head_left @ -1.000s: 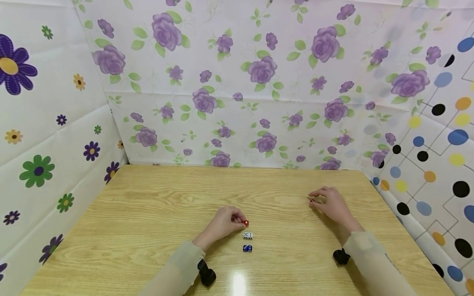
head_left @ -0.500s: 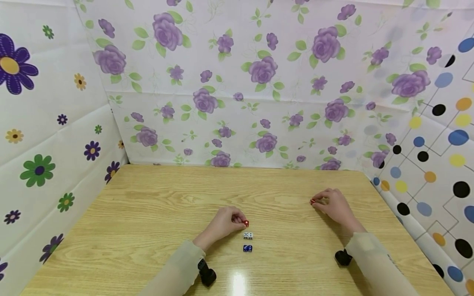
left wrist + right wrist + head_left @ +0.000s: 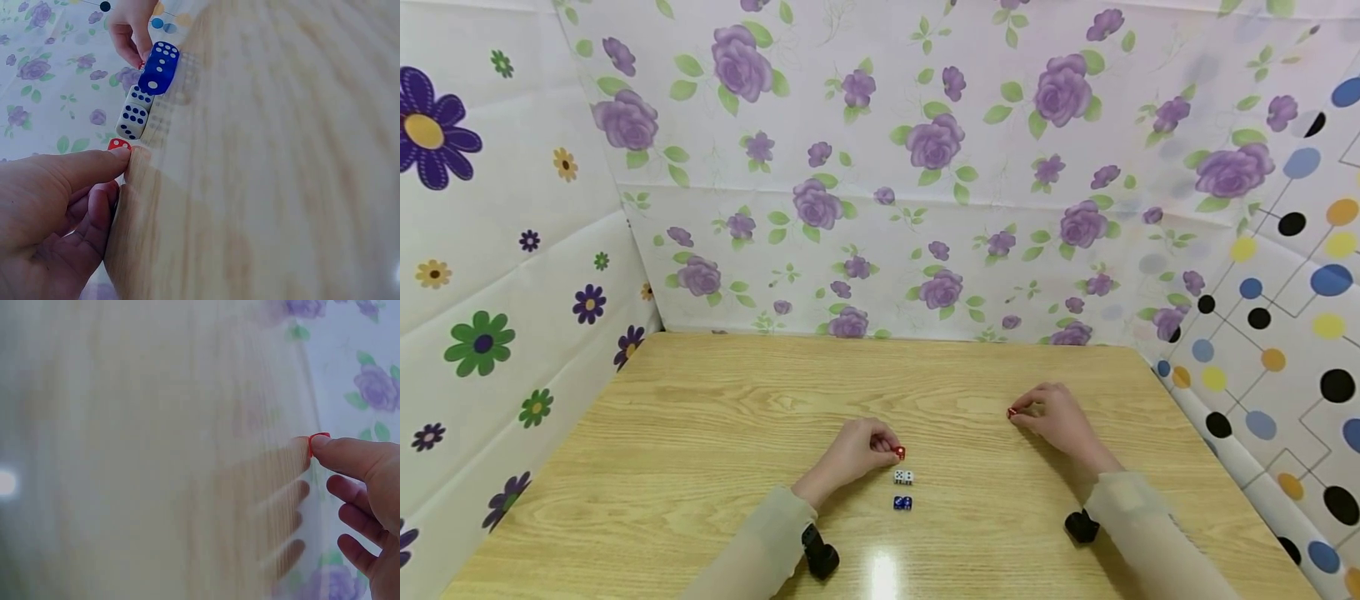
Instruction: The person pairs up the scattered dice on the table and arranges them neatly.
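Near the middle of the table, my left hand [image 3: 853,452] pinches a red die [image 3: 900,452] between thumb and finger. The left wrist view shows the thumb lying over that red die [image 3: 119,144], which is partly covered. Just in front of it sit two white dice [image 3: 903,477] side by side, and nearer still are two blue dice [image 3: 902,503], also side by side. Off to the right, my right hand [image 3: 1058,422] pinches a second red die [image 3: 1012,413] at its fingertips. In the right wrist view the thumb hides most of this red die [image 3: 319,435]; the other fingers are spread apart.
The wood-grain table [image 3: 760,392] ends at a rose-patterned cloth [image 3: 880,250] behind. A flower-print cloth [image 3: 497,275] hangs at the left and a dotted cloth [image 3: 1270,400] at the right. Black wrist cameras [image 3: 822,557] are strapped to both forearms.
My right hand has moved left toward the middle, carrying the red die, which shows more plainly than a second ago. My left hand and the white and blue dice stay put.
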Demonstrator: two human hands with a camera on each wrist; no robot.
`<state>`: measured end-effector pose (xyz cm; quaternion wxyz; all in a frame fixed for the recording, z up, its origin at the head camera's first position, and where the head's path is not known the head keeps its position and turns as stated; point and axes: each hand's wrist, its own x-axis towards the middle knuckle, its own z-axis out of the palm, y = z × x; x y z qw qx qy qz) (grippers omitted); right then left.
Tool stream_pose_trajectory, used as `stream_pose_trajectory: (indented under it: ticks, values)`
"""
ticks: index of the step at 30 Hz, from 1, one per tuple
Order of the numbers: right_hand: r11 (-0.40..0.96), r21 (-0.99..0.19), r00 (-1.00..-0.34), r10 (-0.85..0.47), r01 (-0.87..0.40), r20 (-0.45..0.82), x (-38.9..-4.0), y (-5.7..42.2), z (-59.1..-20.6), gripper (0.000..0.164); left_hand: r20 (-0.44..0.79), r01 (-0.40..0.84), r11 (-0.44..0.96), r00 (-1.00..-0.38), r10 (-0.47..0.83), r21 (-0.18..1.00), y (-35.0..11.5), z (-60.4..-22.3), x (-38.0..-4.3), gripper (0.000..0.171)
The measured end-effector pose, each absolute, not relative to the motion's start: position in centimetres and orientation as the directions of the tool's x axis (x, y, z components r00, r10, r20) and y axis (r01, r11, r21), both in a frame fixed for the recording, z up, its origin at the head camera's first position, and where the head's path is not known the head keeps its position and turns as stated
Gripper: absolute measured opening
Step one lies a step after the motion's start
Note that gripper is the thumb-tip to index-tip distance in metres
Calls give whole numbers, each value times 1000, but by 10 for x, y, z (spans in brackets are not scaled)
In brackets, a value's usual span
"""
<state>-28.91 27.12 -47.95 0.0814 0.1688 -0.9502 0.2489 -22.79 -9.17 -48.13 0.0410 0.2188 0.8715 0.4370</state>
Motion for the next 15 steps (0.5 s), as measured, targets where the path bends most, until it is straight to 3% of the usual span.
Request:
stream_pose_trajectory:
  ticks: [15]
  values:
    - [721, -519, -885, -420, -459, 199, -275, 212, -478, 9, 122, 345, 521, -902, 414, 780, -91, -481, -228, 8]
